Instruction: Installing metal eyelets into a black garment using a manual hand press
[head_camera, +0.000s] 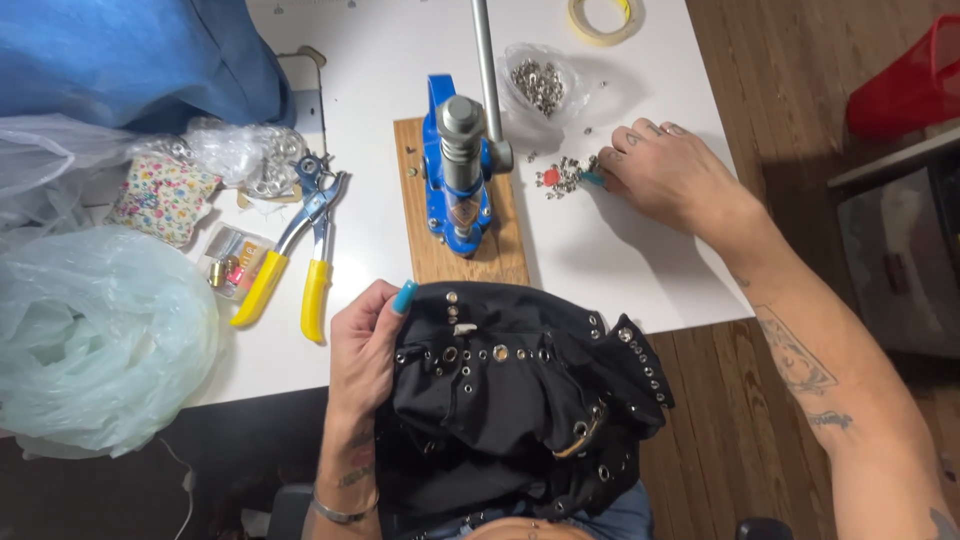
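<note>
Left hand (362, 350) grips the black garment (520, 390) at its upper left edge, thumb on top, fingers curled under the fabric; the garment is bunched at the near edge of the white counter (620, 260), studded with rows of metal eyelets and hanging toward the person's lap. Right hand (660, 172) is stretched out over the counter, fingertips pinching at a small loose pile of metal eyelets (565, 178) just right of the press; whether a piece is actually caught between the fingers cannot be told, too small. A small red bit sits in that pile. Blue hand press (455, 180) stands on a wooden board (470, 255) at the counter's middle, its grey lever rising up out of frame, directly beyond the garment. Behind the pile, a clear plastic bag of eyelets (538, 85), a few strays scattered near it. Roll of tape (603, 18) at the far edge. Left of the press, yellow-handled punch pliers (295, 250) lie flat, handles pointing toward the person, beside a small packet of brass parts (232, 265). Further left: floral fabric piece (160, 195), another clear bag of metal rings (250, 155), blue cloth (140, 60) at the far left corner, and a big pale crumpled plastic bag (95, 330) overhanging the counter's left side. Red bin (915, 80) on the wood floor to the right.
</note>
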